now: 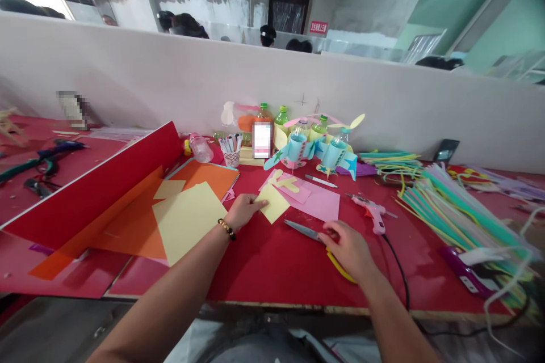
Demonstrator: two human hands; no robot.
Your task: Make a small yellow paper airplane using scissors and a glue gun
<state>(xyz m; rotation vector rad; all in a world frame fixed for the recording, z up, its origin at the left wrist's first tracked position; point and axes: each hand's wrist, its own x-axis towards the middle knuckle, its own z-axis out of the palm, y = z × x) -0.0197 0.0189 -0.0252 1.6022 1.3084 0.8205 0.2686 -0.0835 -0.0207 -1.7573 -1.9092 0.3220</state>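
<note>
My left hand pinches the edge of a small pale yellow paper piece just above the red tabletop. My right hand is closed over the middle of a pair of scissors, whose blades point left towards that paper. Their yellow handle shows below the palm; part of the grip is hidden by the fingers. Beyond my left hand, cut yellow shapes with rounded ends lie on pink sheets. A larger pale yellow sheet rests on orange sheets left of my left wrist.
A pink glue gun with a black cord lies to the right. Bottle airplanes with blue paper wings stand at the back beside a pen cup and a phone. Pipe cleaners spread at far right; a red board stands left.
</note>
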